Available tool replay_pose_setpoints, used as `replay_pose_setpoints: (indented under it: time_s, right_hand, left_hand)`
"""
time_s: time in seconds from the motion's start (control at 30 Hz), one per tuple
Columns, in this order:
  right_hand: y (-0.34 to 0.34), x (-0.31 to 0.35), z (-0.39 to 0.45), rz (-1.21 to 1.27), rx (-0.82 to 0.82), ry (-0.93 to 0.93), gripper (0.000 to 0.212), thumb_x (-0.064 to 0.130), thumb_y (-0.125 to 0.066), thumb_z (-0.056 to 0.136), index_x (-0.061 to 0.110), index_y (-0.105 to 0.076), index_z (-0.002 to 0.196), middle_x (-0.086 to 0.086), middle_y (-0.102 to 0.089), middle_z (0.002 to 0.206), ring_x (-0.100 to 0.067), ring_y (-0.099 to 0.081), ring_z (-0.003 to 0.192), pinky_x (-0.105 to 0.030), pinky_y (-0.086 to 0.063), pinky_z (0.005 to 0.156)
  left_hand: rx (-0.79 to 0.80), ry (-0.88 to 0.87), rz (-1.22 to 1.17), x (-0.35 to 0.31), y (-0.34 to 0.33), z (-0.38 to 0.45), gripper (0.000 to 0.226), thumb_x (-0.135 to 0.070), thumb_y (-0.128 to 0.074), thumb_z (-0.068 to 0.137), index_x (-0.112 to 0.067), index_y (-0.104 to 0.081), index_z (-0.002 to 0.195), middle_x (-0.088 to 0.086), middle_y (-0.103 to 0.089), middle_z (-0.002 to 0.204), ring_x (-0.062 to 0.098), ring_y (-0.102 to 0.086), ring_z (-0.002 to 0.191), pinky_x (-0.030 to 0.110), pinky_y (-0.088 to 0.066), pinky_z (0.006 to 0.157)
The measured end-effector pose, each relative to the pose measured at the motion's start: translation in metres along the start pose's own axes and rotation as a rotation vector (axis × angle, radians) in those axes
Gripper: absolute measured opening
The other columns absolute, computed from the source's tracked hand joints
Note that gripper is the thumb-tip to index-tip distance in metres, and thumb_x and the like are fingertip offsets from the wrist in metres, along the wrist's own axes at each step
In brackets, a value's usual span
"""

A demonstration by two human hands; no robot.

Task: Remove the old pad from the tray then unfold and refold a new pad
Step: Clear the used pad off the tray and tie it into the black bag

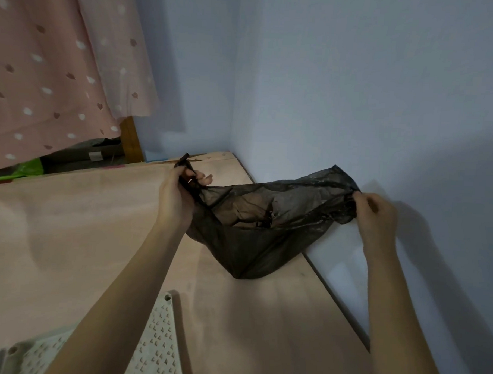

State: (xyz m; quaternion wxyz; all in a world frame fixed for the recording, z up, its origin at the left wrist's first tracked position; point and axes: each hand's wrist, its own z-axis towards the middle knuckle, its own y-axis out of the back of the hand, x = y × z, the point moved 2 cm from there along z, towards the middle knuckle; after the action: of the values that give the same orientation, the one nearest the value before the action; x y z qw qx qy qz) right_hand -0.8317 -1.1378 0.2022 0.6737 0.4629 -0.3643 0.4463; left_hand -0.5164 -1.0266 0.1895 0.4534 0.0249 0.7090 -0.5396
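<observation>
Overhead, thin crinkled black bag (246, 229)

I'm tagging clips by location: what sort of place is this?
Probably a home room, perhaps a bedroom corner: a pink patterned curtain, pale blue painted walls meeting in a corner, and a bare wooden board like a bed base or table.

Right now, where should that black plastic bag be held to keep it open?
Probably by its two bunched top corners, one from each side, as the left hand and right hand do: the black plastic bag sags between them, mouth up.
</observation>
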Motion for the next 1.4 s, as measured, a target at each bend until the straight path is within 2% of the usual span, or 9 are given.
replay_pose_setpoints:
  time_s: [0.17, 0.47, 0.6, 0.7, 0.87, 1.03, 1.13, 1.3, 1.4]
  right_hand:
    - [0.008, -0.002, 0.004, 0.170, 0.038, -0.110, 0.024, 0.021, -0.058, 0.092, 0.002, -0.062, 0.079, -0.016, -0.066, 0.082, -0.024, -0.065, 0.075, -0.035, -0.056, 0.068]
    - [-0.006, 0.012, -0.006, 0.515, 0.479, -0.395, 0.017, 0.017, -0.060, 0.090, 0.008, -0.073, 0.093, -0.009, -0.071, 0.089, -0.018, -0.067, 0.083, -0.029, -0.053, 0.070]
    - [0.005, 0.011, -0.004, 0.607, 0.319, -0.456, 0.032, 0.017, -0.044, 0.097, 0.018, -0.071, 0.079, 0.002, -0.068, 0.065, -0.006, -0.067, 0.057, -0.020, -0.053, 0.050]
    - [0.009, 0.009, 0.001, 0.398, 0.275, -0.574, 0.016, 0.017, -0.051, 0.089, 0.007, -0.063, 0.084, -0.008, -0.063, 0.081, -0.018, -0.061, 0.074, -0.027, -0.048, 0.065]
    - [0.013, 0.021, -0.002, -0.118, 0.314, -0.232, 0.009, 0.001, -0.063, 0.084, 0.002, -0.070, 0.090, -0.014, -0.067, 0.090, -0.024, -0.060, 0.085, -0.032, -0.048, 0.078]
    - [0.008, 0.046, -0.007, -0.613, -0.097, 0.072, 0.014, 0.020, -0.062, 0.088, 0.006, -0.063, 0.091, -0.012, -0.067, 0.088, -0.027, -0.056, 0.075, -0.027, -0.038, 0.062]
    - [-0.008, 0.063, -0.015, -0.370, -0.083, 0.202, 0.011, 0.020, -0.064, 0.087, 0.010, -0.060, 0.090, -0.004, -0.065, 0.082, -0.018, -0.054, 0.071, -0.025, -0.039, 0.061]
    - [-0.030, 0.098, -0.016, 0.309, 0.292, 0.179, 0.019, 0.010, -0.074, 0.078, 0.023, -0.069, 0.091, 0.007, -0.069, 0.087, -0.006, -0.066, 0.083, -0.013, -0.052, 0.073]
    - [-0.042, 0.108, -0.013, 0.356, 0.344, 0.302, 0.024, 0.005, -0.071, 0.080, 0.027, -0.070, 0.088, 0.013, -0.069, 0.083, -0.002, -0.065, 0.081, -0.012, -0.050, 0.075]
  left_hand:
    - [-0.048, 0.027, 0.009, -0.002, 0.015, 0.000, 0.028, -0.021, -0.042, 0.097, -0.013, -0.049, 0.072, 0.000, -0.053, 0.057, 0.013, -0.043, 0.044, 0.035, -0.051, 0.077]
    - [0.004, 0.024, 0.144, -0.002, 0.005, -0.003, 0.024, -0.019, -0.037, 0.097, -0.012, -0.048, 0.076, -0.001, -0.051, 0.057, 0.012, -0.037, 0.042, 0.027, -0.039, 0.054]
    - [-0.016, 0.039, 0.194, -0.003, 0.002, -0.004, 0.018, -0.017, -0.038, 0.094, -0.012, -0.049, 0.080, -0.002, -0.049, 0.060, 0.010, -0.033, 0.041, 0.022, -0.033, 0.045]
    - [-0.004, 0.051, 0.106, -0.005, 0.005, -0.004, 0.021, -0.017, -0.032, 0.093, -0.013, -0.049, 0.082, -0.003, -0.046, 0.062, 0.009, -0.031, 0.042, 0.021, -0.030, 0.045]
    - [-0.008, 0.035, 0.031, -0.008, 0.003, -0.006, 0.025, -0.021, -0.031, 0.095, -0.013, -0.050, 0.082, -0.002, -0.045, 0.065, 0.009, -0.033, 0.043, 0.021, -0.030, 0.047]
    - [0.099, 0.014, 0.044, -0.016, -0.018, -0.014, 0.031, -0.029, -0.034, 0.097, -0.012, -0.056, 0.083, -0.002, -0.054, 0.062, 0.010, -0.040, 0.046, 0.022, -0.034, 0.051]
    - [0.189, -0.029, 0.220, -0.013, -0.039, -0.021, 0.037, -0.027, -0.031, 0.100, -0.013, -0.060, 0.083, 0.000, -0.056, 0.061, 0.011, -0.041, 0.046, 0.024, -0.032, 0.053]
    - [0.325, -0.131, 0.600, 0.000, -0.066, -0.037, 0.039, -0.023, -0.036, 0.101, -0.007, -0.063, 0.077, 0.014, -0.056, 0.068, 0.018, -0.046, 0.050, 0.027, -0.040, 0.053]
    - [0.389, -0.167, 0.662, 0.007, -0.071, -0.045, 0.026, -0.014, -0.045, 0.098, -0.004, -0.057, 0.078, 0.010, -0.058, 0.067, 0.016, -0.051, 0.054, 0.031, -0.044, 0.059]
